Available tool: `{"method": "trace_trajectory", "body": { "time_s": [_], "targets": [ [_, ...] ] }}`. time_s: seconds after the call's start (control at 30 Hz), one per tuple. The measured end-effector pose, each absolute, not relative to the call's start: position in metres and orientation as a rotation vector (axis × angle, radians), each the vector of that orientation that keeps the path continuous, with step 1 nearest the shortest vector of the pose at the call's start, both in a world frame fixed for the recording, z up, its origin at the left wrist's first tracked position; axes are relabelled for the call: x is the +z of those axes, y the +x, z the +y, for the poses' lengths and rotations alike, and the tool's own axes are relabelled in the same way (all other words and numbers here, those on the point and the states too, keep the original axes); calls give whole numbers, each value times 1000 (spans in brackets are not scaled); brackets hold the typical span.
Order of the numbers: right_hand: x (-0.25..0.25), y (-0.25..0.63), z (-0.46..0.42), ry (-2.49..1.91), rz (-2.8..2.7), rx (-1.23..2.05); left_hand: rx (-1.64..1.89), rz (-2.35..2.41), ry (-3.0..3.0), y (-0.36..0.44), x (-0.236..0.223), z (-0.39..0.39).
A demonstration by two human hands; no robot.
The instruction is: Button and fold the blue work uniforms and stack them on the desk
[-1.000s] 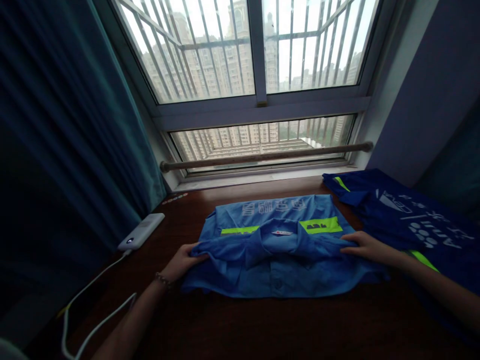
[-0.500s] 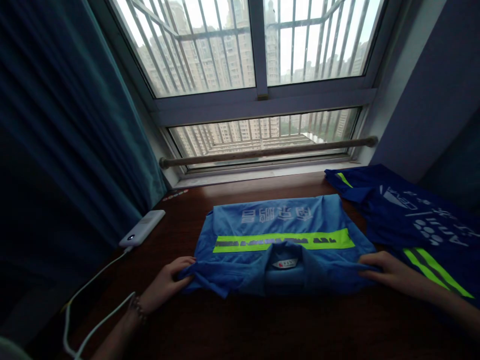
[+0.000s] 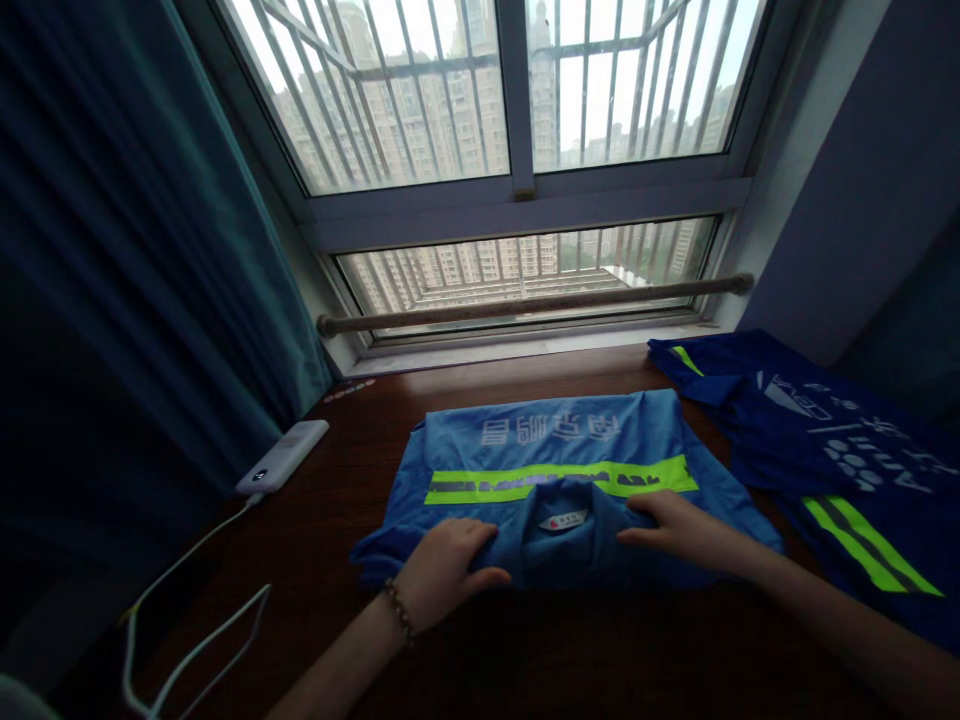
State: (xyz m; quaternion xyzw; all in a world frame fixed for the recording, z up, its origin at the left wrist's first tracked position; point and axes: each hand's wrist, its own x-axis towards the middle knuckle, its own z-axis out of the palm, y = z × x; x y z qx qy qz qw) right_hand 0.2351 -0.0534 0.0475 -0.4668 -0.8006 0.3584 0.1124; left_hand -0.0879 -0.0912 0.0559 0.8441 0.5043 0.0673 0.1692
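Observation:
A light blue work shirt [image 3: 553, 430] lies folded on the wooden table, its collar toward me. It bears a yellow-green reflective band [image 3: 517, 482] and pale lettering. A white label [image 3: 564, 520] shows inside the collar. My left hand [image 3: 450, 565] rests on the shirt's near edge, left of the collar, thumb and fingers apart. To the collar's right, my right hand [image 3: 671, 525] touches the shirt with its thumb also apart from its fingers. Some fingertips are hard to make out against the cloth.
A darker blue shirt [image 3: 780, 440] with reflective stripes lies at the right. On the left are a white power bank [image 3: 285, 457] and its white cable [image 3: 191, 560]. A blue curtain [image 3: 165, 200] hangs beside the window, with a rail [image 3: 540, 305] across it.
Both my hands have left the shirt's outer ends and moved inward to either side of the collar. The sleeve ends now lie loose on the table.

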Motion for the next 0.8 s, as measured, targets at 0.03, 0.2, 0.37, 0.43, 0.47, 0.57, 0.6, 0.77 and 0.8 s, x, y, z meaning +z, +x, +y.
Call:
{"method": "trace_trajectory", "body": {
  "time_s": [0.03, 0.2, 0.37, 0.43, 0.47, 0.57, 0.6, 0.77, 0.8],
  "targets": [
    [48, 233, -52, -1395, -2347, 1027, 166, 1433, 2382, -81, 54, -90],
    [56, 241, -55, -1523, -2433, 992, 159, 1326, 2239, -72, 57, -80],
    [39, 245, -54, -1576, -2464, 1009, 151, 1444, 2219, -76, 46, -80],
    [28, 244, -55, -1609, -2465, 910, 95, 1592, 2259, -75, 35, -85],
    [24, 244, -56, -1618, -2469, 859, 89, 1639, 2273, -75, 31, -88],
    [25, 244, -64, -1624, -2453, 680, 210, 1672, 2334, -76, 27, -95],
    [29, 244, -68, -1616, -2434, 598, 286, 1686, 2384, -75, 28, -98],
    [37, 229, -84, -1317, -2391, 279, 495, 1662, 2728, -61, 38, -106],
    [34, 224, -86, -1249, -2427, 261, 457, 1603, 2767, -56, 37, -105]
  ]
}}
